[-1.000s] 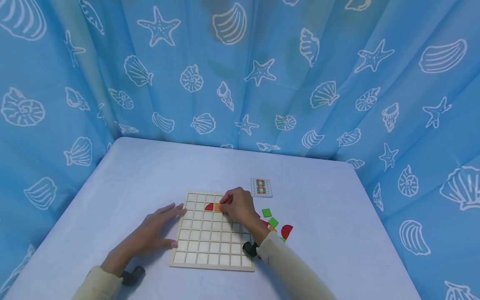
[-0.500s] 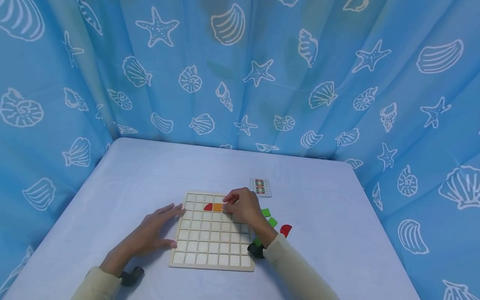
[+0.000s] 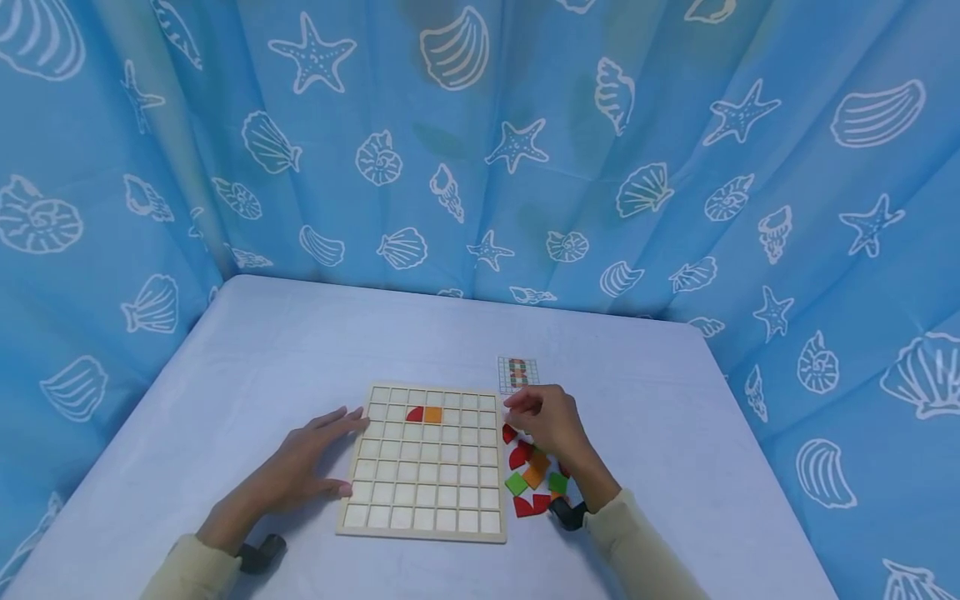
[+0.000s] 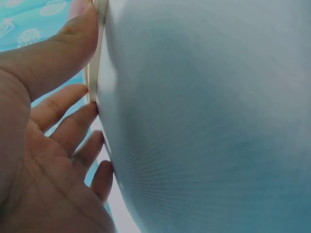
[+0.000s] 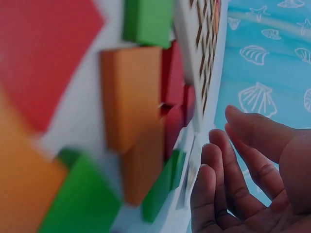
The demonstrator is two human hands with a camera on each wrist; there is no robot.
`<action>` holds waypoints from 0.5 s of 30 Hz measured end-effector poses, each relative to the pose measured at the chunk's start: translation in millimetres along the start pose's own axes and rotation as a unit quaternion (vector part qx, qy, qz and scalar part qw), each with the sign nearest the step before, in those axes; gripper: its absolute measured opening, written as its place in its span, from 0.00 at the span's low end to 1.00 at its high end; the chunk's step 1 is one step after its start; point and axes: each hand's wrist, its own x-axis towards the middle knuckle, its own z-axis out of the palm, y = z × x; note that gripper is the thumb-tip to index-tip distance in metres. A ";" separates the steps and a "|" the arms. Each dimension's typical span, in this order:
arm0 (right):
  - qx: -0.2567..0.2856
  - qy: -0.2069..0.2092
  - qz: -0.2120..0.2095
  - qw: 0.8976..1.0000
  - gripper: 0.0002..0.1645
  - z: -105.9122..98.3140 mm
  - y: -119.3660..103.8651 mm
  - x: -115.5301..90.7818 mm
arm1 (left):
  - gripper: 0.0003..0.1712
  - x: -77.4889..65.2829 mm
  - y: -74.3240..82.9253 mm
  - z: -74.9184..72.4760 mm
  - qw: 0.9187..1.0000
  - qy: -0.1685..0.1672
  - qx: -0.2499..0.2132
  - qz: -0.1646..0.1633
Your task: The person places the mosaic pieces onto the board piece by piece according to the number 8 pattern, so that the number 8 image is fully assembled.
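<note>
The left hand [image 3: 303, 467] touches the board [image 3: 426, 473], unclenched; the right hand [image 3: 551, 421] is empty. Tiles [image 3: 536, 474] look light, stiff: pinch opposite edges.

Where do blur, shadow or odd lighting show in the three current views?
Head: fairly even light, grid board clear, pattern card soft in detail, faint shadow beside the left hand. Left wrist: tablecloth dim and bluish, faint radiating lines on part. Right wrist: nearest red piece and orange piece blurred, right hand sharper.

White tbl [image 3: 660, 400]: grid board [image 3: 426, 473], pattern card [image 3: 516, 373], loose red/orange/grn pcs [image 3: 535, 475]
</note>
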 end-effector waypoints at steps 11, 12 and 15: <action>-0.017 -0.037 0.028 0.999 0.12 1.8 8.1 -4.6 | 0.57 -0.3 -2.2 1.7 1.000 0.003 0.003 0.003; -0.019 -0.038 0.028 0.999 0.13 2.6 7.5 -4.8 | 0.57 -0.2 -2.4 1.7 1.000 0.003 0.003 0.004; -0.027 -0.041 0.024 0.998 0.13 4.4 5.7 -5.7 | 0.57 -0.6 -2.4 1.4 1.000 0.004 0.000 0.005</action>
